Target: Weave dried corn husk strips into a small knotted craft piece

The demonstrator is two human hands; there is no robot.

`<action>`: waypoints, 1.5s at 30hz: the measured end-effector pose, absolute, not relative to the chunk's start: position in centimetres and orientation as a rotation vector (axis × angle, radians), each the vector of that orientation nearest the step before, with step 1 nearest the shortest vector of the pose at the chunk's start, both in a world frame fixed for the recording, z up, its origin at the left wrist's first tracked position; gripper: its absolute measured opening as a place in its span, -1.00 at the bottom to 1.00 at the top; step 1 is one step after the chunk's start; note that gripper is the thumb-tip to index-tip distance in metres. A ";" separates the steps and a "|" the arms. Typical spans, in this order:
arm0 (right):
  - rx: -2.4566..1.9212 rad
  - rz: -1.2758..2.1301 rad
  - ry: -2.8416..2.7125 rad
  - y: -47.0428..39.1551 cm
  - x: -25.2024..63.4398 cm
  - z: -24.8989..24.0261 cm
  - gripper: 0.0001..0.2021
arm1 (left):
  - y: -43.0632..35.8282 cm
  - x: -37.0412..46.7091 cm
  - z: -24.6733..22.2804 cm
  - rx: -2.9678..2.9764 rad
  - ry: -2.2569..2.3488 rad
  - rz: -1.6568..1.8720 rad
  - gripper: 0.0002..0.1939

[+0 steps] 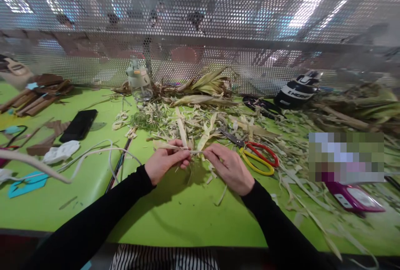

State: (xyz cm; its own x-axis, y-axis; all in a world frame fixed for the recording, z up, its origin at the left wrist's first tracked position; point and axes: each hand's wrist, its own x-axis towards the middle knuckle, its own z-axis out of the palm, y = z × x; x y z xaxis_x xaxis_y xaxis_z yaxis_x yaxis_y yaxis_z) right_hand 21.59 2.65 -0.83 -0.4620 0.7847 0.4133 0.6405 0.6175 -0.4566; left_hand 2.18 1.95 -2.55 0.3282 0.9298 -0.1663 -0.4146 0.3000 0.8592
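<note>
husk strand: held level between 2 hands, long axis left to right.
the thin husk strand lies directly between the left hand and the right hand, in front of the person and just above the green table. left hand: thumb and fingers pressed together, pinching the strand's left part. right hand: thumb and forefinger pinching its right end; the remaining fingers are curled, their exact contact hidden. 1 broad strip rises from the left fingertips, pointing away from the person, crosswise to the strand. a 2nd leaf-like strip slants away near the right fingertips; its attachment cannot be told. nearer hand to the scissors: right.
</note>
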 end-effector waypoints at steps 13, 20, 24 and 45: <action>-1.304 0.146 -2.229 0.4 17.7 -2.9 -0.73 | 1.6 3.2 -2.8 0.907 0.886 1.130 -0.63; -1.265 0.359 -2.282 0.2 17.4 -3.3 -0.75 | 1.5 3.4 -3.3 0.954 0.890 1.196 -0.65; -1.004 0.651 -2.498 -0.9 16.8 -3.8 -0.74 | 2.1 2.9 -3.3 0.856 0.902 1.197 -0.66; -1.247 1.065 -1.846 1.4 18.7 -2.1 -0.73 | 0.9 2.9 -2.8 1.196 1.009 1.034 -0.74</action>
